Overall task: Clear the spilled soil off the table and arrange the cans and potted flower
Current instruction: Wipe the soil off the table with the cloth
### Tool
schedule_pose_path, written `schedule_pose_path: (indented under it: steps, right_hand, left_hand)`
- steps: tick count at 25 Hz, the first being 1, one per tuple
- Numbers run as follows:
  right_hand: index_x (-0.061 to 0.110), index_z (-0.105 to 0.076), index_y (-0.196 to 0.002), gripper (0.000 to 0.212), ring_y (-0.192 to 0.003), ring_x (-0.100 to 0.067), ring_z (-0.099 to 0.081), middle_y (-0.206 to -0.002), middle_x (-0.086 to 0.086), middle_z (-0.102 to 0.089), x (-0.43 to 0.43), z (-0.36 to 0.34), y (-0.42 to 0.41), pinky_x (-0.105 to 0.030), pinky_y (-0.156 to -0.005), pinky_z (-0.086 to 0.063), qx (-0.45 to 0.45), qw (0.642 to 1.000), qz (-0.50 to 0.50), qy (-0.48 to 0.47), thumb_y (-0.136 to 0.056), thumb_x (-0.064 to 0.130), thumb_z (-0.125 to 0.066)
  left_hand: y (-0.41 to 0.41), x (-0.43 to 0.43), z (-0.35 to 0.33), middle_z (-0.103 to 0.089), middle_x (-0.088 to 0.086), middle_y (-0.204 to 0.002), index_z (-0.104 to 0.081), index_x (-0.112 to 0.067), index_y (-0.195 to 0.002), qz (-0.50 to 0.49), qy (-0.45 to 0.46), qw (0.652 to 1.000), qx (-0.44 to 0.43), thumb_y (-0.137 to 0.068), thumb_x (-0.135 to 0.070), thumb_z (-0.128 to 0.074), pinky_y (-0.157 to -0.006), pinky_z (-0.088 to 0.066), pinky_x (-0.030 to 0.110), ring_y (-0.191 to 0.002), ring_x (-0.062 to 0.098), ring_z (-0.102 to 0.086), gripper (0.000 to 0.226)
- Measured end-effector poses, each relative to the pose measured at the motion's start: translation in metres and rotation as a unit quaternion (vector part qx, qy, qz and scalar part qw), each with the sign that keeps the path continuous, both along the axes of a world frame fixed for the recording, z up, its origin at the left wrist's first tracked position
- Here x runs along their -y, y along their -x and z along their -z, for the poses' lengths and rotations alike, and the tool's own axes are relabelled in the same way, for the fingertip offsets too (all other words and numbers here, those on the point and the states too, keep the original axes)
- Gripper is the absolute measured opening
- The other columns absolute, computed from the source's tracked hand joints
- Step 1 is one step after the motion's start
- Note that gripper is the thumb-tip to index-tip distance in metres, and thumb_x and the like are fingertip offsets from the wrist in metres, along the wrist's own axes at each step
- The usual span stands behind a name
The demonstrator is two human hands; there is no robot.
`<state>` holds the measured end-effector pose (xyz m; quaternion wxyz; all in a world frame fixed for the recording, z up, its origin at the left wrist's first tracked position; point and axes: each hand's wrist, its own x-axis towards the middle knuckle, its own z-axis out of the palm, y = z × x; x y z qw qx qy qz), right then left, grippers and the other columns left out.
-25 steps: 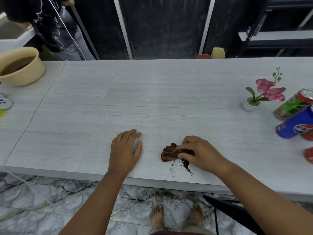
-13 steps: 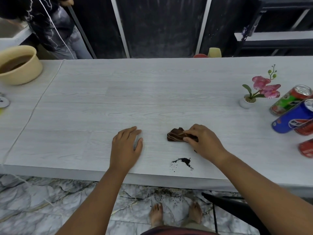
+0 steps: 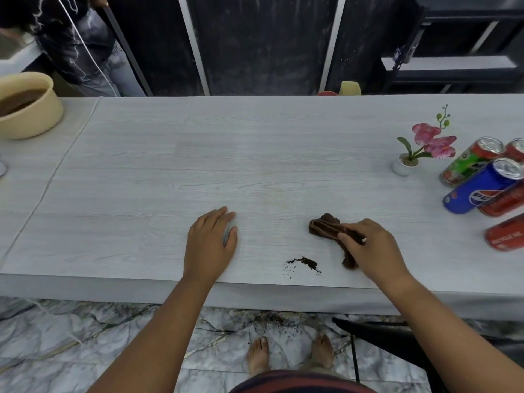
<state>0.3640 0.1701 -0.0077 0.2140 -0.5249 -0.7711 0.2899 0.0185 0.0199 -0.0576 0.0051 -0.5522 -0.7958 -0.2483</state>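
A small streak of dark soil [image 3: 304,263] lies near the front edge of the pale wooden table [image 3: 226,165]. My right hand [image 3: 374,248] grips a crumpled brown cloth [image 3: 326,226] just right of and behind the soil. Flat on the table to the left of the soil rests my left hand [image 3: 211,245], fingers apart and empty. At the far right a pink potted flower [image 3: 404,165] stands upright in a little white pot. Beside it are several cans: a green one [image 3: 467,163], a blue one [image 3: 479,188] and red ones [image 3: 504,236].
A tan bowl [image 3: 28,112] with brown contents sits at the table's far left. A person in dark clothes [image 3: 76,43] stands behind that corner. More soil [image 3: 272,321] is scattered on the marble floor by my bare feet. A black chair [image 3: 382,333] is under the table's right.
My right hand has lifted the cloth off the soil and carried it back and to the right, leaving the streak exposed. My left hand has stayed in place.
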Motion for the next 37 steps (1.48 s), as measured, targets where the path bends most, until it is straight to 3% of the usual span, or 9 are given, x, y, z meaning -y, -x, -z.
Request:
schedule_pose_path:
  steps: [6,11,15,18,21,24,28,33,37]
  right_hand:
    - [0.012,-0.081,-0.120,0.024,-0.082,-0.014,-0.064,-0.092,0.006,-0.064,0.062,0.003,0.015,-0.026,-0.074,-0.052,0.026,0.998,-0.048,-0.030,-0.097,0.021,-0.079]
    - [0.021,-0.080,-0.121,0.024,-0.085,-0.002,-0.061,-0.097,0.015,-0.064,0.080,0.001,0.029,-0.010,-0.075,-0.043,0.035,0.994,-0.101,0.029,-0.099,0.027,-0.078]
    - [0.036,-0.080,-0.112,0.016,-0.094,0.004,-0.062,-0.096,0.019,-0.067,0.049,-0.011,0.035,-0.014,-0.079,-0.043,-0.003,0.991,-0.114,0.074,-0.096,0.033,-0.079]
    - [0.029,-0.081,-0.119,0.022,-0.094,-0.003,-0.064,-0.100,0.015,-0.068,0.018,-0.015,0.051,-0.015,-0.081,-0.044,-0.009,0.994,-0.108,0.035,-0.097,0.030,-0.078]
    - [0.023,-0.079,-0.127,0.027,-0.096,-0.006,-0.060,-0.103,0.013,-0.066,0.009,-0.011,0.066,-0.018,-0.081,-0.043,0.047,0.985,-0.164,-0.001,-0.101,0.029,-0.075]
    - [0.020,-0.078,-0.131,0.031,-0.097,-0.008,-0.058,-0.105,0.011,-0.064,0.023,-0.006,0.061,-0.013,-0.077,-0.039,0.062,0.972,-0.227,-0.017,-0.102,0.030,-0.074]
    - [0.022,-0.078,-0.132,0.031,-0.100,-0.012,-0.060,-0.109,0.006,-0.069,0.050,-0.004,0.038,-0.024,-0.082,-0.049,0.064,0.958,-0.279,-0.024,-0.102,0.030,-0.073]
    - [0.025,-0.077,-0.133,0.031,-0.099,-0.006,-0.059,-0.109,0.010,-0.069,0.066,-0.008,0.024,-0.024,-0.083,-0.051,0.076,0.957,-0.281,-0.006,-0.103,0.033,-0.072]
    - [0.029,-0.080,-0.124,0.025,-0.097,0.000,-0.065,-0.105,0.021,-0.066,0.059,-0.014,0.025,-0.020,-0.084,-0.053,-0.005,0.973,-0.225,0.057,-0.100,0.031,-0.076]
  left_hand:
    - [-0.001,0.000,-0.001,-0.059,-0.002,-0.155,-0.065,-0.021,-0.146,0.005,0.001,1.000,0.003,-0.107,-0.031,-0.062,-0.118,-0.043,0.047,-0.142,0.022,-0.052,0.041]
    - [-0.001,0.002,-0.001,-0.059,0.001,-0.156,-0.064,-0.018,-0.147,0.008,0.000,1.000,0.009,-0.107,-0.029,-0.063,-0.119,-0.043,0.050,-0.143,0.024,-0.052,0.041]
    - [-0.004,0.004,0.000,-0.057,0.002,-0.158,-0.063,-0.017,-0.149,0.012,-0.002,1.000,0.013,-0.108,-0.029,-0.061,-0.122,-0.041,0.051,-0.147,0.023,-0.048,0.042]
    - [-0.005,0.006,0.001,-0.056,0.001,-0.159,-0.062,-0.018,-0.150,0.009,-0.002,1.000,0.024,-0.109,-0.028,-0.060,-0.123,-0.040,0.052,-0.148,0.022,-0.046,0.042]
    - [-0.004,0.005,0.000,-0.055,0.002,-0.160,-0.062,-0.017,-0.150,0.011,0.000,1.000,0.027,-0.109,-0.027,-0.060,-0.123,-0.039,0.053,-0.149,0.022,-0.046,0.043]
    - [-0.004,0.005,0.001,-0.055,0.002,-0.160,-0.062,-0.017,-0.150,0.012,0.000,1.000,0.028,-0.109,-0.027,-0.060,-0.123,-0.039,0.052,-0.149,0.023,-0.046,0.043]
    - [-0.004,0.005,0.001,-0.056,0.004,-0.159,-0.062,-0.016,-0.149,0.016,-0.006,1.000,0.024,-0.109,-0.027,-0.060,-0.122,-0.040,0.053,-0.148,0.024,-0.047,0.042]
    - [-0.004,0.005,0.002,-0.057,0.004,-0.158,-0.063,-0.016,-0.148,0.015,-0.012,1.000,0.021,-0.108,-0.031,-0.055,-0.121,-0.042,0.053,-0.146,0.023,-0.047,0.044]
    - [-0.004,0.005,0.002,-0.056,0.003,-0.158,-0.062,-0.017,-0.149,0.016,-0.011,1.000,0.021,-0.109,-0.028,-0.059,-0.121,-0.041,0.053,-0.148,0.023,-0.046,0.042]
